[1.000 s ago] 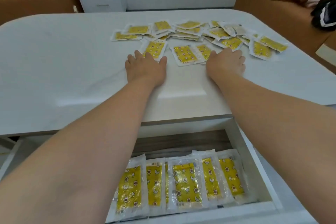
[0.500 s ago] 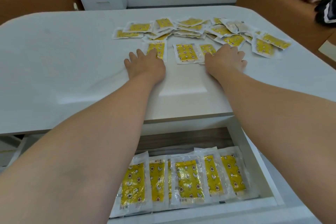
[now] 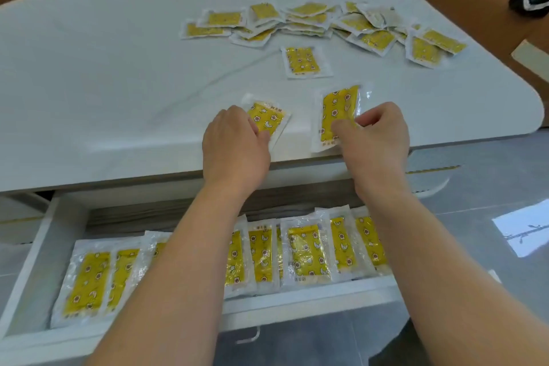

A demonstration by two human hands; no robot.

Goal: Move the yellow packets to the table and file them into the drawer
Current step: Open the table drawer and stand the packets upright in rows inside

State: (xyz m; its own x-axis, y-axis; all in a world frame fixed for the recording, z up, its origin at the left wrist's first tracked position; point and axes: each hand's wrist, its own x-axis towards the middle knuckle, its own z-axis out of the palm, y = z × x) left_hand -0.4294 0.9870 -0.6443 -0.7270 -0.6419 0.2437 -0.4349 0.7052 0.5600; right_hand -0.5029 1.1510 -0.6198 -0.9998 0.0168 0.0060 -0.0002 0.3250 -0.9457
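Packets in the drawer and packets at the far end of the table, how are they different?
The packets in the drawer lie side by side in a neat row, all pointing one way; the packets at the table's far end lie in a messy heap, pointing every way. The drawer ones overlap only at edges; the table ones pile up. All are yellow with clear edges.

Two hands: left hand [image 3: 234, 145], right hand [image 3: 374, 134]. One table [image 3: 104, 83], one drawer [image 3: 32, 261]. Yellow packets: one left-hand packet [image 3: 269, 119], one right-hand packet [image 3: 338, 107], one lone packet [image 3: 301, 60], a far heap [image 3: 312, 19] too overlapped to count — and a drawer row [image 3: 303, 255] of at least eight.
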